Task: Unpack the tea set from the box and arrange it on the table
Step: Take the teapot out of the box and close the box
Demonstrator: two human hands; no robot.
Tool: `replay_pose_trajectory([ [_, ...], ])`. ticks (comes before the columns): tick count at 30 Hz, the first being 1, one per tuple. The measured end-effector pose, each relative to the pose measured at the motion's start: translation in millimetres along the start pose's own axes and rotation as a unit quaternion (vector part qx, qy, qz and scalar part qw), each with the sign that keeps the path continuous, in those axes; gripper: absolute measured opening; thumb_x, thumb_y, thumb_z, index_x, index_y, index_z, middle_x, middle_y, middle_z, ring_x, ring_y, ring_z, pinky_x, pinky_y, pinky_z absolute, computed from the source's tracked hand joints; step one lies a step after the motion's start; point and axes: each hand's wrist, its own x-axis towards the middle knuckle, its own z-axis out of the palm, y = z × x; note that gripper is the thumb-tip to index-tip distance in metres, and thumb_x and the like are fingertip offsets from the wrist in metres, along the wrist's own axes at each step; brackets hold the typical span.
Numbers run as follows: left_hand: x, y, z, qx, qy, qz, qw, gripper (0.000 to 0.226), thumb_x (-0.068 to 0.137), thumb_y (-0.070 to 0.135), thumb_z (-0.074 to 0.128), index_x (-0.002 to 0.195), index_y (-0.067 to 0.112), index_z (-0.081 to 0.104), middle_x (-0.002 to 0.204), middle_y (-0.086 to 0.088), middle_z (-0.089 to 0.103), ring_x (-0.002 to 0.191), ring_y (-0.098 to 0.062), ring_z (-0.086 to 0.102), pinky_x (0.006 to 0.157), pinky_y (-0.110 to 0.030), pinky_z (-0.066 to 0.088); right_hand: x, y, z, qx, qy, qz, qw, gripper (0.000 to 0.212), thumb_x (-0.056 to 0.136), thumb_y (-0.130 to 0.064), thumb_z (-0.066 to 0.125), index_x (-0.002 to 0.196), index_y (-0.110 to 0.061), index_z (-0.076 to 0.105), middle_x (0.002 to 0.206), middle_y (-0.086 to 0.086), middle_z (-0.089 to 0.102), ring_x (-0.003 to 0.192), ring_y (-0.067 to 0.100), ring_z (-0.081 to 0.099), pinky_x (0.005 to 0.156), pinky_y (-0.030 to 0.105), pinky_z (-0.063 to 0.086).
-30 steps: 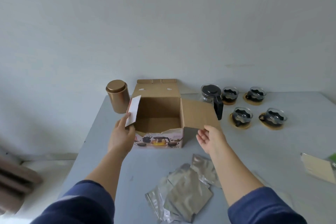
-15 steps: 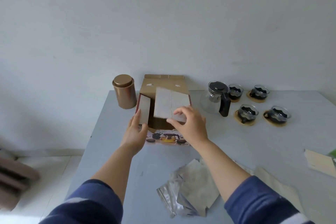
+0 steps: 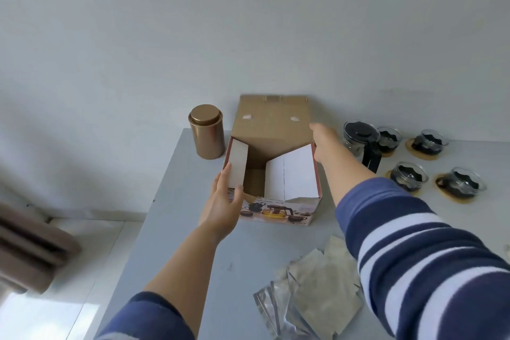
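Brown corrugated box [image 3: 271, 130], white-faced flaps, between both hands.

Right hand [image 3: 323, 138] now beside lid [image 3: 271, 119]

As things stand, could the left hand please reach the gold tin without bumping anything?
Probably yes. The left hand rests on the box's left flap, and the gold tin stands just beyond it, left of the box, with bare table between them. Nothing seems to block that path.
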Motion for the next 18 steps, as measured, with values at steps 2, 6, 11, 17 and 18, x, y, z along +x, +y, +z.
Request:
replay_pose_trajectory([
  [2,4,0,0,0.01,0.007,-0.001,1.0,0.055,0.101,0.04,0.033,0.151,0.038,0.009,0.155,0.008,0.02,0.13,-0.018,0.042,0.088,-0.026,0.042,-2,5,2,0.015,0.021,-0.039,0.999,0.047,0.093,-0.005,0.043,0.14,-0.011,0.043,0.12,0.002,0.051,0.103,0.019,0.048,0.086,0.032,0.043],
  [6,19,8,5,0.049,0.017,0.01,0.999,0.058,0.101,0.043,0.031,0.152,0.035,0.006,0.156,0.007,0.018,0.128,-0.02,0.046,0.089,-0.034,0.047,-14,17,-4,-0.011,0.004,-0.176,0.984,0.047,0.094,-0.001,0.035,0.128,-0.023,0.059,0.121,-0.003,0.056,0.107,0.012,0.049,0.092,0.027,0.043],
  [11,60,18,12,0.022,0.006,0.023,0.999,0.055,0.101,0.04,0.033,0.151,0.028,0.014,0.154,0.003,0.02,0.124,-0.021,0.048,0.102,-0.041,0.042,-29,42,-26,-0.15,0.01,-0.244,0.958,0.06,0.092,0.005,0.033,0.142,-0.027,0.039,0.143,0.003,0.043,0.108,0.008,0.049,0.081,0.012,0.038],
  [17,122,37,21,-0.015,0.032,0.019,0.999,0.044,0.099,0.028,0.039,0.142,0.021,0.035,0.142,-0.004,0.039,0.126,-0.026,0.047,0.105,-0.041,0.041,-21,58,-29,-0.303,-0.046,-0.274,0.911,0.052,0.099,-0.014,0.041,0.149,-0.023,0.03,0.15,0.002,0.035,0.134,0.016,0.039,0.107,0.025,0.032],
  [18,129,37,23,-0.039,0.049,0.015,0.998,0.046,0.098,0.027,0.044,0.142,0.02,0.034,0.14,-0.004,0.043,0.126,-0.025,0.047,0.104,-0.041,0.042,-14,56,-27,-0.321,-0.042,-0.273,0.906,0.05,0.101,-0.016,0.039,0.15,-0.022,0.029,0.153,0.002,0.033,0.138,0.018,0.035,0.112,0.029,0.03],
])
